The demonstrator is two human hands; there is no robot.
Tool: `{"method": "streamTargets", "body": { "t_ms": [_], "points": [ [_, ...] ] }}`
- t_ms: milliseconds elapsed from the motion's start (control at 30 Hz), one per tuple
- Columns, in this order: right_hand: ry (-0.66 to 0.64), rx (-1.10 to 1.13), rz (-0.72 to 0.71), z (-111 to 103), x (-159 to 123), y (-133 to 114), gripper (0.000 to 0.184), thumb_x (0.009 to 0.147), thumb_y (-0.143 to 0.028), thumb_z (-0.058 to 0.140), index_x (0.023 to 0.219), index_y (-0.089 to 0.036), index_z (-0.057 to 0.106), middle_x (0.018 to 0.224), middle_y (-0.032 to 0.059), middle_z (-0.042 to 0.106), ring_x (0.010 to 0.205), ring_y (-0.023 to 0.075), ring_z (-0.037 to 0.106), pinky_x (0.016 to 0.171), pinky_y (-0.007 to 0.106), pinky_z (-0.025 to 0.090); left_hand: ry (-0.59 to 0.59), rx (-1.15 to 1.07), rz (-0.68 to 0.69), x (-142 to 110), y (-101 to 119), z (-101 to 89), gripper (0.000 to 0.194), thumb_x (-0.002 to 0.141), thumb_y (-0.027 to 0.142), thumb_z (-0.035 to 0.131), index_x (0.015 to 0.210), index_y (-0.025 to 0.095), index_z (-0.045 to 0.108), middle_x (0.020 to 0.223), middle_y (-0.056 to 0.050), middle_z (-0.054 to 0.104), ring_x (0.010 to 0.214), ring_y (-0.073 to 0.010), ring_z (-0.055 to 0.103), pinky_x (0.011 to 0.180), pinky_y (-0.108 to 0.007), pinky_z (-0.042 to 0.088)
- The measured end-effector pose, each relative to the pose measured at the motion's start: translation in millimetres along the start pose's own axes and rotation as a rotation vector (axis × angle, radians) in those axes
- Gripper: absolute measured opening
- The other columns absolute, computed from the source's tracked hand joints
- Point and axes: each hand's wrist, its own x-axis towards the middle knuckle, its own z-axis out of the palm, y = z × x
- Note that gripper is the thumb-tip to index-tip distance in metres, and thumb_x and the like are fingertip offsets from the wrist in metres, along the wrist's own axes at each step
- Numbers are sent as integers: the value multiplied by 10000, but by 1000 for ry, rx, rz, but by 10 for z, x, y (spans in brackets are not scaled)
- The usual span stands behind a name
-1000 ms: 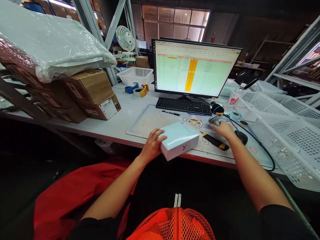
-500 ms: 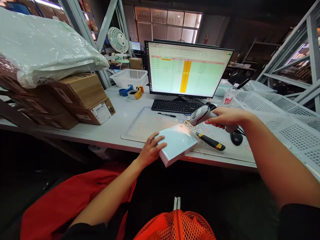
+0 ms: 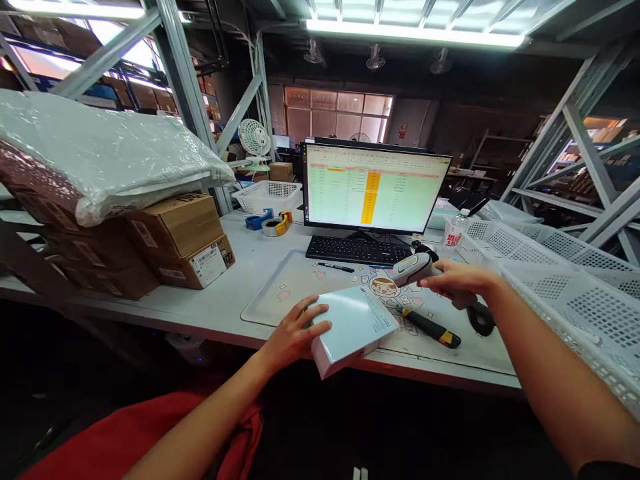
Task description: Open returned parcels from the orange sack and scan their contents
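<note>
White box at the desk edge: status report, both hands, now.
Left hand on white box, fingers across top, overhanging desk edge. Right hand gripping barcode scanner over desk mat. Yellow-and-black utility knife beside box, clear of both hands.

Long fluorescent ceiling strip (image 3: 415, 32) overhead, 3 small round fixtures (image 3: 375, 59) hanging beneath it. Pale steel shelving racks (image 3: 565, 140) on both sides, cardboard cartons (image 3: 140, 93) along the upper shelves at left. Far back, a wide paned window (image 3: 337, 115) glowing in a dark wall, a white desk fan (image 3: 255, 138) just left of it. Across the foreground, a long white-topped workbench (image 3: 235, 300) with a red-trimmed front edge.
</note>
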Motion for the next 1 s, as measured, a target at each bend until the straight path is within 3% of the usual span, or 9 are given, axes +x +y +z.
{"method": "streamTargets", "body": {
  "t_ms": [100,200,300,433,533,667,733,867,1000],
  "points": [
    [-149,3,-29,-100,-45,-130,536,766,-715,782,751,-207,614,652,38,607,553,149,535,481,269,423,-21,-7,27,61,-9,-30,432,910,216,776,1300,265,597,1471,-137,631,1539,-343,435,1177,-528,530],
    [-149,-35,-25,-71,-60,-251,520,776,-681,787,726,-198,600,633,38,601,551,144,522,488,269,412,-27,3,36,91,-9,-40,408,920,241,769,1288,253,593,1462,-147,635,1534,-347,445,1169,-522,539],
    [-91,-16,8,30,-24,-213,498,772,-666,788,797,-197,625,622,18,584,548,149,519,482,273,416,-8,-6,38,71,-8,-35,431,913,237,773,1295,242,574,1449,-164,636,1531,-354,449,1144,-513,560],
    [116,-41,40,196,168,119,494,804,-654,774,973,-199,680,665,21,624,609,195,604,533,292,477,22,-67,-18,-18,-40,12,495,916,140,731,1353,263,532,1463,-163,624,1550,-338,437,1145,-511,555],
    [357,-241,132,376,364,417,400,914,-560,698,1051,-185,697,884,89,730,823,250,708,685,323,541,83,-171,-236,-82,-90,93,636,900,196,753,1445,268,432,1475,-191,609,1472,-349,544,1110,-539,567],
    [480,-386,265,660,524,670,318,957,-373,643,1164,-136,693,1170,189,742,1092,325,712,874,381,547,52,-273,-873,-52,-154,178,736,801,423,840,1403,234,460,1299,-175,711,1194,-377,731,945,-525,619],
    [511,-420,321,762,561,702,358,937,-347,652,1207,-114,687,1188,222,734,1115,366,705,902,425,548,5,-345,-1080,22,-174,180,757,790,541,822,1380,220,475,1237,-161,742,1155,-386,740,933,-526,609],
    [631,-489,301,841,738,551,459,1017,-363,494,1322,-50,635,1353,304,638,1311,430,584,1067,514,469,-95,-439,-1171,167,-190,148,774,803,611,768,1386,225,435,1256,-151,750,1153,-366,738,973,-503,583],
    [568,-515,78,918,1192,267,346,1020,-327,492,1224,-137,697,1468,194,611,1415,340,483,1200,439,341,-160,-440,-1183,171,-213,148,744,806,633,763,1352,241,445,1281,-139,749,1173,-363,731,953,-474,585]
  ]
}}
